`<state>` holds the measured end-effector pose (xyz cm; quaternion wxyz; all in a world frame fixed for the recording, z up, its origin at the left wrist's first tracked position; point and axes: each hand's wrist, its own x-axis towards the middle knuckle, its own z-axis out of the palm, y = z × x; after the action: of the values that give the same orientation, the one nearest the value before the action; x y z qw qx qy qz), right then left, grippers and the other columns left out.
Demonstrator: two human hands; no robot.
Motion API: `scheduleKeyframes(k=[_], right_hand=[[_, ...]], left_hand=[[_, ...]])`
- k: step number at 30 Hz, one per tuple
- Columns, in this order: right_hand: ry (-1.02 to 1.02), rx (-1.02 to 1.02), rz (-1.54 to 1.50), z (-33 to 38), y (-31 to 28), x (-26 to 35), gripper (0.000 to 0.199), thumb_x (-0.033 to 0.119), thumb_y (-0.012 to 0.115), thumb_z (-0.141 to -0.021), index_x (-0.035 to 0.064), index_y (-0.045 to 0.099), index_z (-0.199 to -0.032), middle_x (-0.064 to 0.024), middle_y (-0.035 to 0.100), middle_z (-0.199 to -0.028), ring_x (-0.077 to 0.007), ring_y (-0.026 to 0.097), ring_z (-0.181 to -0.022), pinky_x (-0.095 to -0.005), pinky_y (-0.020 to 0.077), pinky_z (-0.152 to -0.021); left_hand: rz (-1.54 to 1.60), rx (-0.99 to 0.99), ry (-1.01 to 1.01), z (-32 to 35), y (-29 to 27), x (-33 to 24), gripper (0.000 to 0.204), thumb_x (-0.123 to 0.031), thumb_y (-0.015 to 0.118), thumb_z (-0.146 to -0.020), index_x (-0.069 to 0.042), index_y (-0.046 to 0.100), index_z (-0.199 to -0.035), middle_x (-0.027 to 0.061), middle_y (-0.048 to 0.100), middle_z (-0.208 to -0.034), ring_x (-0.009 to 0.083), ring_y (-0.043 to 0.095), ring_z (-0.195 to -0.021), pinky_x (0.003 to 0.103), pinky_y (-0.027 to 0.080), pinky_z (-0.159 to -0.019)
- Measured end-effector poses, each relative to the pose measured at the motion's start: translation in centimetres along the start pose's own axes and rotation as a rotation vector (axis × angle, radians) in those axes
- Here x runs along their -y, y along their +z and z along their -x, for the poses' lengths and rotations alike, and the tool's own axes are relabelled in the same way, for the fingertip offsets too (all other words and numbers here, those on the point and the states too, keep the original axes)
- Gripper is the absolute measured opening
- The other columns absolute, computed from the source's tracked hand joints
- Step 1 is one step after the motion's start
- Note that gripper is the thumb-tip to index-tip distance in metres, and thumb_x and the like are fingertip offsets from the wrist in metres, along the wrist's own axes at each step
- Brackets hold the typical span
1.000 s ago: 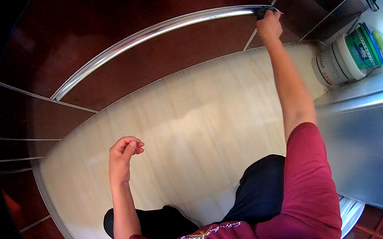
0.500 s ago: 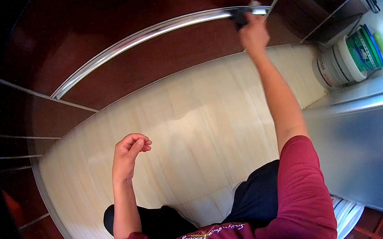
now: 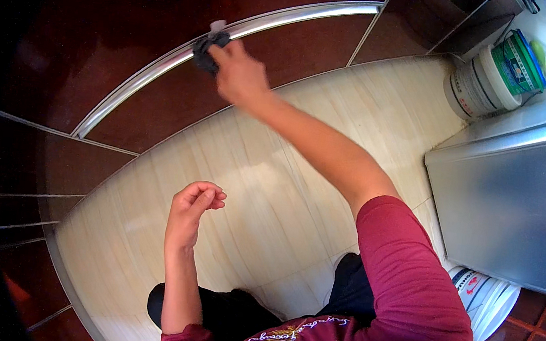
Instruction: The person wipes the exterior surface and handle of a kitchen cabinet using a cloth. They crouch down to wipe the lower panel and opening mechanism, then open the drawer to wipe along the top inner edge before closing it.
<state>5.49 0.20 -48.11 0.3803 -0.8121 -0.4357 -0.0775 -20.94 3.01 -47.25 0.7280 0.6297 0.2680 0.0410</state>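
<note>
A long silver handle rail (image 3: 314,15) runs across a glossy dark red-brown cabinet front (image 3: 142,26). Pressed against the rail, left of its middle, is a dark grey cloth (image 3: 209,52). My right hand (image 3: 242,79) is closed on this cloth, with the arm stretched forward and to the left. A small pale patch shows just above the cloth; I cannot make out what it is. My left hand (image 3: 191,212) hovers over the floor, its fingers curled in and nothing visible in them.
Beige tiled floor (image 3: 295,212) lies below the cabinet. At the far right stand a white bucket (image 3: 468,91) and a green tub (image 3: 517,62). A grey metal appliance (image 3: 507,199) bounds the right side. Another white bucket (image 3: 484,302) is beside my right elbow.
My right hand has slid the cloth left along the rail, from near its right end to left of its middle. My left hand has shifted slightly up and to the right.
</note>
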Motion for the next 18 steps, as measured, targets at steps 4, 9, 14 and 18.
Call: scheduleKeyframes(k=[4,9,14,18], right_hand=[[0.125,-0.452,0.061,-0.5,-3.4,-8.1,0.040,0.005,0.056,-0.072,0.0176,0.065,-0.109,-0.0121,0.054,-0.112,-0.0314,0.059,-0.100,-0.0438,0.0507,-0.080],[0.581,-0.934,-0.382,-5.2,-9.4,-16.8,0.035,0.004,0.053,-0.078,-0.0065,0.056,-0.112,-0.0265,0.053,-0.106,-0.0413,0.055,-0.096,-0.0442,0.0441,-0.088],[0.338,-0.904,-0.110,-5.0,-1.8,-6.2,0.062,-0.002,0.051,-0.083,-0.0077,0.024,-0.139,-0.0295,0.033,-0.123,-0.0456,0.043,-0.109,-0.0435,0.0337,-0.099],[-0.051,-0.398,-0.191,-1.0,3.1,1.2,0.065,0.000,0.052,-0.081,0.0111,0.029,-0.141,-0.0281,0.034,-0.124,-0.0469,0.049,-0.101,-0.0479,0.0453,-0.086]], left_hand=[[0.032,-0.072,0.050,1.3,-0.8,-0.7,0.015,-0.012,0.053,-0.092,0.000,0.063,-0.091,0.0072,0.065,-0.086,0.0141,0.060,-0.078,0.029,0.049,-0.077],[0.112,-0.124,0.080,2.8,-2.1,-1.7,0.015,-0.012,0.053,-0.092,0.000,0.063,-0.091,0.0072,0.065,-0.086,0.0139,0.060,-0.078,0.029,0.049,-0.076],[0.105,-0.100,0.061,2.9,-2.8,-1.4,0.015,-0.012,0.053,-0.092,0.000,0.063,-0.092,0.0071,0.065,-0.085,0.0141,0.061,-0.079,0.029,0.049,-0.076],[0.103,-0.074,0.053,2.3,-2.9,-1.0,0.016,-0.013,0.054,-0.091,0.000,0.063,-0.092,0.0072,0.065,-0.086,0.0145,0.061,-0.079,0.029,0.049,-0.076]])
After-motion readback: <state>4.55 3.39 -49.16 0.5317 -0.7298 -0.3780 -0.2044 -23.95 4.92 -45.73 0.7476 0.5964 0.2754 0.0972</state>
